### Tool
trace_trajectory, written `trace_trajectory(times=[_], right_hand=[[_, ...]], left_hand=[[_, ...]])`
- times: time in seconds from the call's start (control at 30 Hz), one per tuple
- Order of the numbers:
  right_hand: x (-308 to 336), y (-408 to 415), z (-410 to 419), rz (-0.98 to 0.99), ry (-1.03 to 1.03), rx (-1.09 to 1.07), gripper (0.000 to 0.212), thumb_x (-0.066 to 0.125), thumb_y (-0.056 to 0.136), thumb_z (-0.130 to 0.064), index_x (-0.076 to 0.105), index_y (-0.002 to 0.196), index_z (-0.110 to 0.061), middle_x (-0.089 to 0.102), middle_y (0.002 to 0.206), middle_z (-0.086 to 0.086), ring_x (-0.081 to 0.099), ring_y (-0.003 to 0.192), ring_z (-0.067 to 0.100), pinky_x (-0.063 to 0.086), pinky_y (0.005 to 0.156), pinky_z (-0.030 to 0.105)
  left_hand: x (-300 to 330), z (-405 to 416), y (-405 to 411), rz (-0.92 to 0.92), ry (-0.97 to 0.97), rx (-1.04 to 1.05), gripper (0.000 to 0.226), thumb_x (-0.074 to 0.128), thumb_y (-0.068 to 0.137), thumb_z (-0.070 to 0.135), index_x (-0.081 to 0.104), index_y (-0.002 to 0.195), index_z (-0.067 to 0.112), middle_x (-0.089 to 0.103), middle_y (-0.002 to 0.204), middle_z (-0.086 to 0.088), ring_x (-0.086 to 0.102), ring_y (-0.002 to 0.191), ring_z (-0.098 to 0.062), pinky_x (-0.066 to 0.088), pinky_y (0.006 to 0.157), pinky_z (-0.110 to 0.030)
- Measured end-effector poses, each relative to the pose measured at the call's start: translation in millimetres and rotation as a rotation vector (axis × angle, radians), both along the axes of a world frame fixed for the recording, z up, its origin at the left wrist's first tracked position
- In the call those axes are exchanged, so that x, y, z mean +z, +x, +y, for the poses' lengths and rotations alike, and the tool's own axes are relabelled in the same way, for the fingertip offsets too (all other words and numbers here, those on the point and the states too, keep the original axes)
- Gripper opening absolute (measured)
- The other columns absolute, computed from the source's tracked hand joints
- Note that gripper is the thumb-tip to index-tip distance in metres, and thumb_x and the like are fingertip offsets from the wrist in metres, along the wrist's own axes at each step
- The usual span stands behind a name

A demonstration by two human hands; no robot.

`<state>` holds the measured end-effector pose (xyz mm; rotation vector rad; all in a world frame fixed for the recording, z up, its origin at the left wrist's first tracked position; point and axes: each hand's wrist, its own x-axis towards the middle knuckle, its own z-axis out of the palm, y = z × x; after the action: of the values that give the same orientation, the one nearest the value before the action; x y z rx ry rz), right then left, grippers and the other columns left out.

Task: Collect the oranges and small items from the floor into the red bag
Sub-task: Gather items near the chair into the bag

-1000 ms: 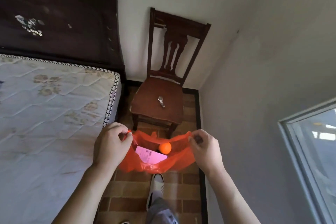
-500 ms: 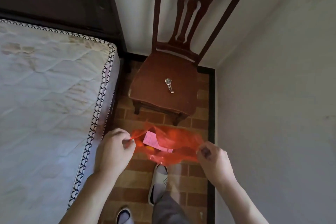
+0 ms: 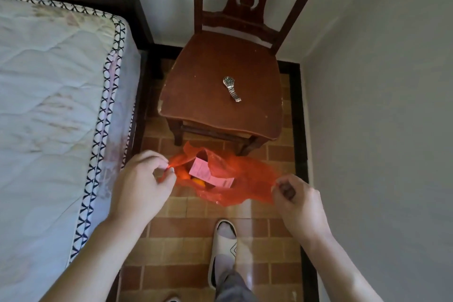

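Two hands holding a red bag open above a brick-patterned floor.

The left hand (image 3: 142,179) pinches one edge of the red bag (image 3: 235,179) and the right hand (image 3: 297,200) pinches the opposite edge, so the bag hangs between them. Inside lie a pink paper slip (image 3: 208,174) and an orange (image 3: 198,182). Beyond the bag stands a wooden chair (image 3: 208,95) bearing a wristwatch (image 3: 231,88); a mattress (image 3: 49,105) lies to the left, grey walls (image 3: 380,105) to the right. A slippered foot (image 3: 224,247) rests on the tiled floor (image 3: 171,233).
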<state>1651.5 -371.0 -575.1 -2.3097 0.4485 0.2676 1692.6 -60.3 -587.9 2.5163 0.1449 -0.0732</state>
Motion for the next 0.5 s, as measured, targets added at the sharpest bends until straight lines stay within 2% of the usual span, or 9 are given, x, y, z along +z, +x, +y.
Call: trace_trajectory(times=[0.1,0.27,0.37,0.5], right_hand=[[-34,2,1,-0.034,-0.002,0.016,0.018,0.07,0.093,-0.011,0.07,0.086,-0.028,0.068,0.071,-0.013,0.066,0.069,0.009,0.056,0.059,0.029],[-90,0,-1,-0.073,0.019,0.029,0.022,0.072,0.091,-0.008,0.07,0.102,-0.028,0.066,0.082,-0.018,0.065,0.072,0.008,0.054,0.057,0.022],[-121,0,-1,-0.123,0.014,0.095,0.023,0.072,0.091,-0.008,0.072,0.105,-0.026,0.066,0.076,-0.014,0.065,0.071,0.009,0.055,0.057,0.024],[-158,-1,4,-0.17,0.048,0.18,0.016,0.07,0.093,-0.013,0.073,0.106,-0.023,0.068,0.09,-0.012,0.067,0.077,0.012,0.059,0.063,0.036]], left_hand=[[-29,-1,5,-0.044,-0.005,-0.037,0.008,0.079,0.082,0.012,0.073,0.077,0.014,0.069,0.096,0.012,0.064,0.085,-0.015,0.052,0.068,-0.032],[-82,-2,8,-0.131,0.008,-0.128,0.012,0.078,0.085,0.019,0.07,0.076,0.016,0.066,0.096,0.013,0.062,0.083,-0.01,0.041,0.065,-0.016],[-115,-2,5,-0.159,0.033,-0.195,0.017,0.075,0.088,0.027,0.065,0.075,0.022,0.064,0.099,0.018,0.06,0.087,-0.004,0.036,0.067,-0.009],[-153,1,2,-0.212,-0.005,-0.291,0.023,0.072,0.09,0.029,0.055,0.076,0.026,0.061,0.1,0.019,0.061,0.093,-0.005,0.042,0.074,-0.012]])
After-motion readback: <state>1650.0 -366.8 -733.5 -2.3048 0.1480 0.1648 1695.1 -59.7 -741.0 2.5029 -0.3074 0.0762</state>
